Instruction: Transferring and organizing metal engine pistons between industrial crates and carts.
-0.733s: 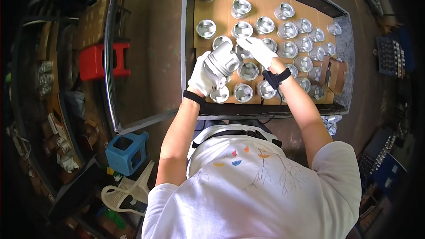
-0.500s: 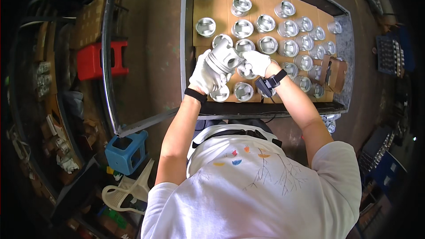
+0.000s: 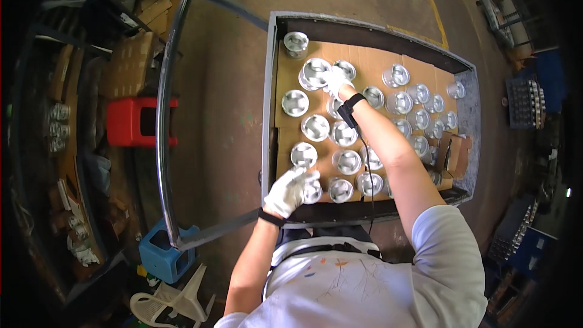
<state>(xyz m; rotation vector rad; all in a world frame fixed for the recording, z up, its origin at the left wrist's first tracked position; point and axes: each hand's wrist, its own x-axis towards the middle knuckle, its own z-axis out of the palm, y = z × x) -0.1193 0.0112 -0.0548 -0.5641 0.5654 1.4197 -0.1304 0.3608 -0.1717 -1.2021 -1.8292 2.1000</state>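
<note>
At the far left part of the cart's tray, my right hand point(image 3: 337, 82) in a white glove grips the edge of a silver engine piston point(image 3: 313, 75). That piston looks slightly larger than its neighbours; whether it touches the cardboard I cannot tell. Just beyond the hand stands another piston point(image 3: 345, 69). My left hand point(image 3: 288, 193), also gloved, is by the near left corner with its fingers apart, beside a piston point(image 3: 312, 193) that it partly covers. Between the hands, several pistons stand hollow side up, such as one piston point(image 3: 316, 127).
The pistons stand on a cardboard sheet point(image 3: 376, 59) inside a grey metal tray point(image 3: 271, 85). A small cardboard box point(image 3: 455, 153) sits at its right end. Left of it rises a metal handle frame point(image 3: 163, 146), with a red stool point(image 3: 130, 123) and blue stool point(image 3: 164, 252) beyond. A cable hangs from my right wrist.
The piston held between both hands is now in my right hand alone, farther out at the far left. My left hand has let go and dropped nearer. The view has shifted.
</note>
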